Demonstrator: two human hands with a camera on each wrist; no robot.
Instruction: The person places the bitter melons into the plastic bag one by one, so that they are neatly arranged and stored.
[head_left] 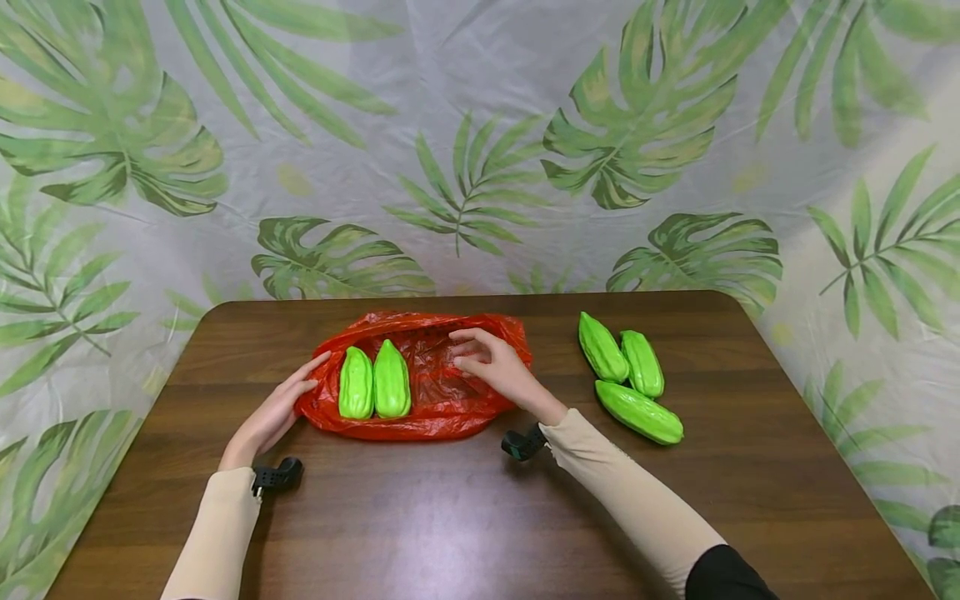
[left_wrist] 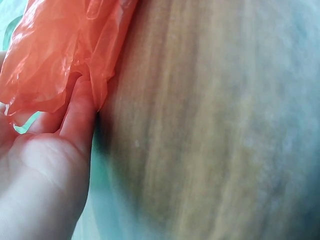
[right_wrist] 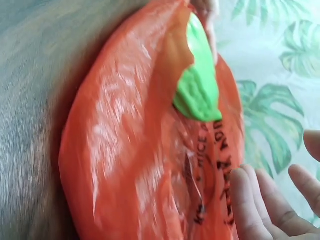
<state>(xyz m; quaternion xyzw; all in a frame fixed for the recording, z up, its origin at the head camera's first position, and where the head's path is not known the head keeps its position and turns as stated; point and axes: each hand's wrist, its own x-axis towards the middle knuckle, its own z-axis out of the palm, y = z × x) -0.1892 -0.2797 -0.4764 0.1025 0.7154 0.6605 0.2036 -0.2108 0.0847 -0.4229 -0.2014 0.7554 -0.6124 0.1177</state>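
Beige sleeves (head_left: 626,493) slant in, left hand (head_left: 273,410) straight-fingered against the red bag (head_left: 446,423), right hand (head_left: 498,363) above it, empty, loosely parted.

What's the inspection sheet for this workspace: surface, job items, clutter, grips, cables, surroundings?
Surface: brown wood-grain table, glare toward the front.
Job items: red bag, mouth open, two green vegetables in its left half; three loose vegetables on the table, right of the bag.
Clutter: nothing seen.
Left grip: holds the bag's left edge.
Right grip: over the bag's right half, fingers parted, nothing held; contact with the bag unclear.
Cables: nothing seen.
Surroundings: leaf-print cloth behind and beside the table; black band at each wrist.
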